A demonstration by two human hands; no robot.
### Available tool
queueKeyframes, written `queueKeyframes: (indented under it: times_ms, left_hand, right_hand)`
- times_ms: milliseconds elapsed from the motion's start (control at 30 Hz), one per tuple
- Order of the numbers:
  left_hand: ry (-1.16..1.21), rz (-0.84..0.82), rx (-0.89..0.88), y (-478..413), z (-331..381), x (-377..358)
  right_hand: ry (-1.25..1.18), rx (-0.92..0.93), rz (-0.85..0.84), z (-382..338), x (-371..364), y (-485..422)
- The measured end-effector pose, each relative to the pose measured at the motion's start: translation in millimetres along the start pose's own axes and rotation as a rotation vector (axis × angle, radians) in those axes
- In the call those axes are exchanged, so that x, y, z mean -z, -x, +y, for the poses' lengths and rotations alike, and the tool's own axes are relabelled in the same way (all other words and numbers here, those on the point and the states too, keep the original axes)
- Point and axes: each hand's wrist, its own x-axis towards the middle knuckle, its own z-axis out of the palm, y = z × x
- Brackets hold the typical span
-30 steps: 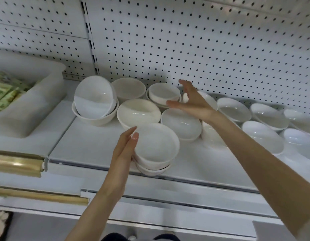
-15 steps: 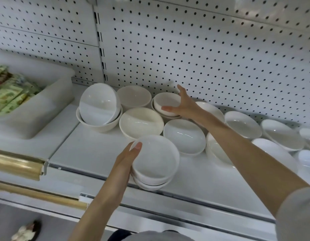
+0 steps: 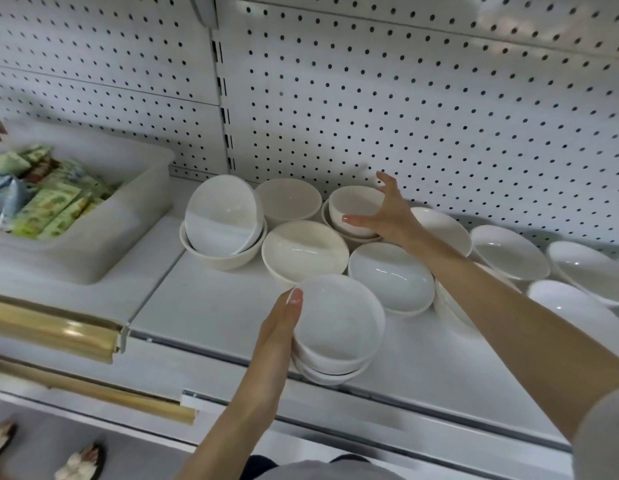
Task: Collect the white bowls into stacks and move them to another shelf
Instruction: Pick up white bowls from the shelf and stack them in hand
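Note:
My left hand (image 3: 277, 334) holds a short stack of white bowls (image 3: 339, 323) at the front edge of the white shelf (image 3: 204, 306), thumb on the top rim and palm against its left side. My right hand (image 3: 387, 216) reaches to the back row and spans a small white bowl (image 3: 353, 202), thumb on its front wall and fingers at its back rim. That bowl sits nested in another bowl. Several more white bowls lie loose around it, among them a cream one (image 3: 303, 251) and a shallow one (image 3: 391, 275).
At the left, a tilted bowl (image 3: 221, 216) rests inside another. More shallow bowls (image 3: 509, 251) spread to the right. A translucent bin (image 3: 103, 244) of green packets (image 3: 48, 202) stands far left. A pegboard wall (image 3: 405, 98) backs the shelf; gold rails (image 3: 51, 334) edge its left front.
My right hand has moved left along the back row and closed around the small nested bowl. My left hand stays on the front stack.

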Motion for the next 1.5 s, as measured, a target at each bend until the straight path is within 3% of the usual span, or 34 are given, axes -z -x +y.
queueKeyframes:
  times_ms: [333, 700, 1067, 1500]
  left_hand:
    - [-0.047, 0.060, -0.136, 4.5, 4.4, 8.3]
    - [0.056, 0.030, -0.177, 7.8, 6.1, 2.7]
    - [0.025, -0.059, -0.314, 7.8, 9.3, -0.3]
    - [0.047, -0.088, -0.293, 7.5, 7.0, 0.3]
  right_hand:
    - [-0.291, 0.152, 0.195, -60.7, 42.0, 72.2]
    - [-0.310, 0.189, 0.050, -82.0, 31.4, 184.7]
    - [-0.218, 0.175, -0.003, -69.3, 0.4, 194.4]
    - [-0.181, 0.169, -0.033, -66.0, -12.1, 192.7]
